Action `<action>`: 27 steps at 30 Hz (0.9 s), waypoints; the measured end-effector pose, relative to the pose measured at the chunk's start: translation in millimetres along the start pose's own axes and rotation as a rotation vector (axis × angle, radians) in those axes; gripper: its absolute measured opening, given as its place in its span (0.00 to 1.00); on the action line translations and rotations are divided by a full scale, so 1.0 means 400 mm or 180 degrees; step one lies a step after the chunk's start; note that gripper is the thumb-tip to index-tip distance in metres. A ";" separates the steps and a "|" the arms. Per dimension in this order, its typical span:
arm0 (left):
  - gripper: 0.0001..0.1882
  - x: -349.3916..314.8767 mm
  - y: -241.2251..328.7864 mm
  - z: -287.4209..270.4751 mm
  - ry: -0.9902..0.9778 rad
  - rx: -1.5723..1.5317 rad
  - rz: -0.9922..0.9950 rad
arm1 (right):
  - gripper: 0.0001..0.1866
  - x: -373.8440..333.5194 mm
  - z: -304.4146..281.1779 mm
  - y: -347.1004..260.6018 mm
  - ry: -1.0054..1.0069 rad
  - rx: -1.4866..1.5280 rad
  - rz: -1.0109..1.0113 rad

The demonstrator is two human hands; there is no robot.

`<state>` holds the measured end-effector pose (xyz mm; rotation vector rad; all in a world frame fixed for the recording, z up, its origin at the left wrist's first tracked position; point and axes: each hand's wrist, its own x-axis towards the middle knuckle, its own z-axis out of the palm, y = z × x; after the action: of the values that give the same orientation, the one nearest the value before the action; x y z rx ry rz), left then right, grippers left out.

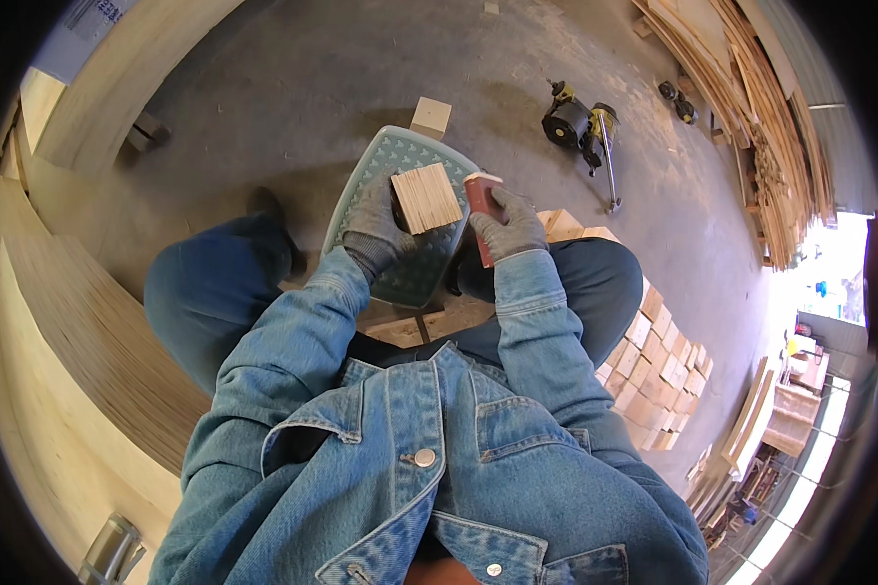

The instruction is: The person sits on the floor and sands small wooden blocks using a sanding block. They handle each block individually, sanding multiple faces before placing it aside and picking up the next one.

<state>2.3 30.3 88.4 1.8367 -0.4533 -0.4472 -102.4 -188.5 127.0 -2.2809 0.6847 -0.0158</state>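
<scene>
My left hand (377, 224), in a grey glove, grips a squarish plywood block (426, 198) by its left side. The block's layered edge faces up, over a green plastic stool (374, 159) with a bumpy top. A reddish-brown sanding block (481, 203) is in my gloved right hand (514, 230), fingers wrapped round its right side. It is held upright beside the plywood block, with a small gap between them. Just past the stool's far edge, another pale wood block (431, 118) sits on the floor.
Stacked wood blocks (654, 380) stand by my right knee. A black and yellow power tool (578, 125) lies on the concrete floor ahead. Long boards (751, 107) are piled at the far right. Stacked plywood sheets (88, 341) and a metal flask (112, 551) are at my left.
</scene>
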 end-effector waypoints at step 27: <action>0.36 0.037 -0.059 0.027 0.0143 -0.0134 0.0208 | 0.32 0.039 0.103 -0.289 0.0327 -0.1797 -0.1657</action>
<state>11.5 21.0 61.5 1.7825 -0.4684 -0.3678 -26.0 -101.6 170.7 -2.9638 0.1244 -0.2119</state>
